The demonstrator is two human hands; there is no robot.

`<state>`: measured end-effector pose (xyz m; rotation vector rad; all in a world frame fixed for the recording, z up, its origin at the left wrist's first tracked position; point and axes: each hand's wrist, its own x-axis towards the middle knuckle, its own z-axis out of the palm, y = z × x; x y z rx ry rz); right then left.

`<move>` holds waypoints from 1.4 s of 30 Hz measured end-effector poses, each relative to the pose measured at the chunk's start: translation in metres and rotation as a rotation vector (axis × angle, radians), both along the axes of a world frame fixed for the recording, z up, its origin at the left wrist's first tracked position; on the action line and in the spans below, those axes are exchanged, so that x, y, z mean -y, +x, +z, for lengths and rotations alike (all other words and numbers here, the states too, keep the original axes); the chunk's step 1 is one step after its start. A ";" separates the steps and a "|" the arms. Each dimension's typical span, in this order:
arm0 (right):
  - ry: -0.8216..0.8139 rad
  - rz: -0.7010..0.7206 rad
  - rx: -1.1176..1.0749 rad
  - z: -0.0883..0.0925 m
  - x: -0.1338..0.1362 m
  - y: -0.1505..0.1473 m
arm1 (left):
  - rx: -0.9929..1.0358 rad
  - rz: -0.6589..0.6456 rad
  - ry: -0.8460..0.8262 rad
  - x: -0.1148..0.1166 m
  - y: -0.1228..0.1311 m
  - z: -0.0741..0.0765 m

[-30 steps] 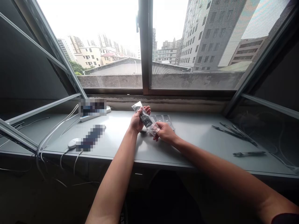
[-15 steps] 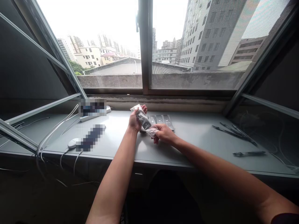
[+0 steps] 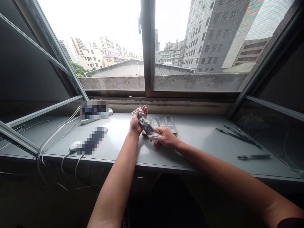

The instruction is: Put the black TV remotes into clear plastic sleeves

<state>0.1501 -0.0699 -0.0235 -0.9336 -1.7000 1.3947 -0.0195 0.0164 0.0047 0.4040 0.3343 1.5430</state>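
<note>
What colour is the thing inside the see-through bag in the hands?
Black: a long black remote control inside the clear plastic bag, best in the head view.

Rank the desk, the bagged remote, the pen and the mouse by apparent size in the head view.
Largest to smallest: desk, bagged remote, pen, mouse. Remote and pen look alike in length, so unsure.

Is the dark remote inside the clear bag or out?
Inside: the clear bag wraps the dark remote, held by left hand and right hand.
</note>
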 end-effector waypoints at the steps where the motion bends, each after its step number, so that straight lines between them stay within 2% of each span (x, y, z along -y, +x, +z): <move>1: 0.002 -0.004 0.001 0.000 0.000 0.000 | -0.014 -0.017 0.008 0.000 0.000 -0.001; 8: 0.045 -0.075 -0.027 0.005 0.001 0.002 | -0.084 -0.105 0.026 0.001 0.002 -0.007; 14: 0.047 -0.148 -0.045 0.003 -0.001 0.003 | -0.106 -0.057 0.018 -0.003 -0.001 -0.009; 18: 0.017 -0.109 -0.064 0.002 -0.003 0.003 | -0.077 -0.048 -0.021 -0.006 -0.004 -0.008; 23: -0.048 -0.030 -0.133 0.006 -0.001 0.002 | 0.026 0.058 -0.045 -0.010 -0.014 -0.007; 27: -0.121 -0.025 -0.244 0.009 -0.003 0.002 | 0.097 0.190 -0.022 -0.014 -0.025 -0.009; 29: -0.145 -0.049 -0.327 0.008 -0.006 0.003 | 0.114 0.204 -0.011 -0.015 -0.027 -0.010; 32: -0.201 -0.077 -0.400 0.007 -0.010 0.004 | 0.095 0.131 0.015 -0.012 -0.024 -0.007; 37: -0.374 0.092 -0.359 0.007 -0.005 0.003 | -0.041 -0.067 0.069 0.001 -0.004 -0.002; 42: -0.459 0.125 -0.279 0.002 0.002 0.000 | -0.197 -0.212 0.087 0.009 0.010 -0.007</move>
